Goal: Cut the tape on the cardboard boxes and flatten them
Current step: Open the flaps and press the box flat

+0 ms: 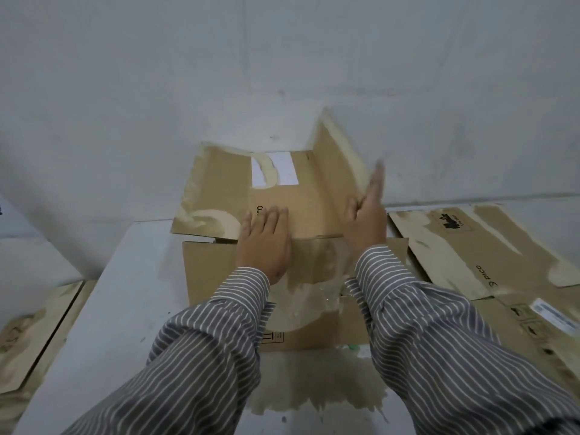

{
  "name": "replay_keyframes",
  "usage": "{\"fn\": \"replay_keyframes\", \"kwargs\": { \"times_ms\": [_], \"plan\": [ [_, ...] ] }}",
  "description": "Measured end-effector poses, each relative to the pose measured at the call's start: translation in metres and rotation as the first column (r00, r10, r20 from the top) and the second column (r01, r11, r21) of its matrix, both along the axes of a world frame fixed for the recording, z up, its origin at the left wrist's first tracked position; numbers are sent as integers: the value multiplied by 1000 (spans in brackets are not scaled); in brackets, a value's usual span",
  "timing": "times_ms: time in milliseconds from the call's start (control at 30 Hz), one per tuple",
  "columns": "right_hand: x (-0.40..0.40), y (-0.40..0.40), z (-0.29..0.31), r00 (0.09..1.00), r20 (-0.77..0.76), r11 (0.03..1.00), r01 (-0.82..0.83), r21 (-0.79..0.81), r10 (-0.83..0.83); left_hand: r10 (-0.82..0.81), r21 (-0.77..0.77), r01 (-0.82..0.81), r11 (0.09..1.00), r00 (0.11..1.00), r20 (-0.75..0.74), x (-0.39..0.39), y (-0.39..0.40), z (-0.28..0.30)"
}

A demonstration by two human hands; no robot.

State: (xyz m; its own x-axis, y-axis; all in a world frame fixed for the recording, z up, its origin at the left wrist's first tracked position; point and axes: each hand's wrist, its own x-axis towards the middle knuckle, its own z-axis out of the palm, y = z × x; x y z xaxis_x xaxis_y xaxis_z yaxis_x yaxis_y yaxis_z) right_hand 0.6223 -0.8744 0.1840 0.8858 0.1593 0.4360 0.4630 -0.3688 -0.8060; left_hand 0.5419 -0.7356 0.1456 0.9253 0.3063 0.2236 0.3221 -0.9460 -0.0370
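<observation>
Box: the cardboard box [282,262] lies on the white table [125,309] in front of me, its flaps spread towards the grey wall [282,58].
Left hand: my left hand [265,243] lies palm down on the box's middle — fingers straight, together, gripping nothing.
Right hand: my right hand [367,221] stands on edge against the raised right flap [339,171] — fingers stretched out; the tips are blurred, so a grip seems unlikely.
Label: a white label [284,171] sits on the far panel.
Flattened boxes: one flattened box [470,255] lies to my right, another [28,334] low on my left.
</observation>
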Motion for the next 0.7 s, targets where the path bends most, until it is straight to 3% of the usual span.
{"fn": "replay_keyframes", "kwargs": {
  "times_ms": [33,100,167,233,333,467,700],
  "plan": [
    [4,-3,-3,990,55,991,134,-23,-133,-16,-7,16,1000,1000,9,1,3,-3],
    [11,-7,-14,881,323,867,431,-251,-345,-28,-27,28,999,1000,14,0,4,-4],
    [10,0,-27,826,529,767,465,-441,-197,-25,-57,27,998,999,33,1,6,-5],
    [6,15,-41,885,462,712,295,-637,48,-23,-72,26,997,999,43,0,5,-7],
    [4,33,-50,972,198,714,49,-698,127,-32,-89,34,995,999,21,0,8,-12],
    [6,35,-59,973,214,717,86,-691,89,-54,-29,59,998,987,149,4,11,-21],
    [8,40,-57,973,218,733,91,-674,80,-71,-32,77,997,986,153,6,13,-27]
  ]
}}
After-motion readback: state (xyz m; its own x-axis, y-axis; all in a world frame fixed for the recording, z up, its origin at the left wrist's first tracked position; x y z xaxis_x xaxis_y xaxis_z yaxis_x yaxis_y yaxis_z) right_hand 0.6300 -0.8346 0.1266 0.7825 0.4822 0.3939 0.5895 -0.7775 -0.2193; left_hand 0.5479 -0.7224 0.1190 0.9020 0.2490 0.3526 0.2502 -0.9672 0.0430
